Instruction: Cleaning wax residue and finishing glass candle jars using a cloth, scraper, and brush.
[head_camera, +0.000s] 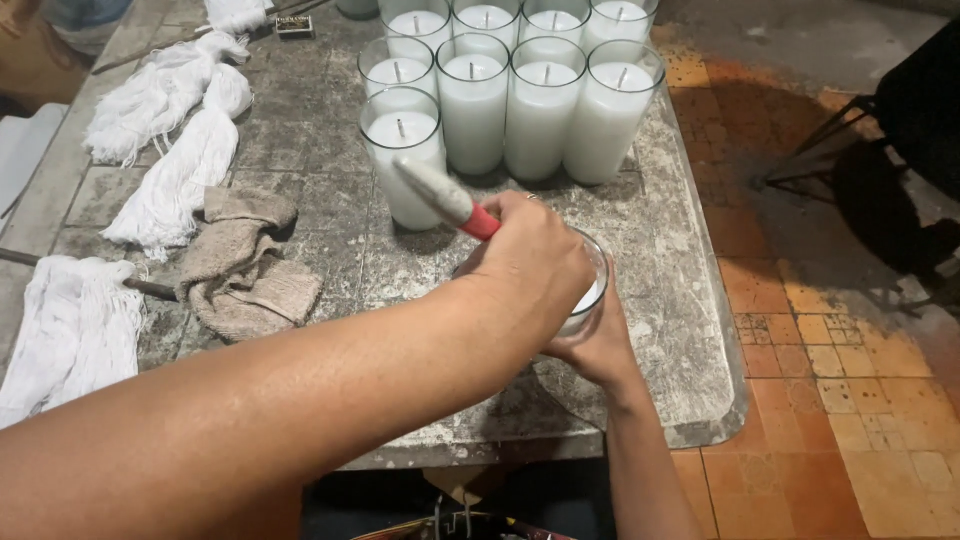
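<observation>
Sitting near the front right edge of the stone table (690, 330): a glass candle jar (592, 290) filled with white wax, mostly hidden under the hands. Gripping that jar from its right and near side, fingers wrapped around the glass: the right hand (600, 345). Closing around a red-handled tool (445, 198) directly above the jar's mouth: the left hand (535, 260), arm crossing in from the lower left; tool's pale, wax-caked end angling up and away to the left of the jar. Standing just beyond the jar: a tight cluster of filled glass candles (510, 100) with wicks showing, the nearest one (405, 160) close beside the tool. Lying crumpled well left of the jar: a beige cloth (240, 265). Lying farther left of the jar: bundles of white wick string (180, 150). Spreading right of the jar, past the table edge: an orange tiled floor (840, 380).
</observation>
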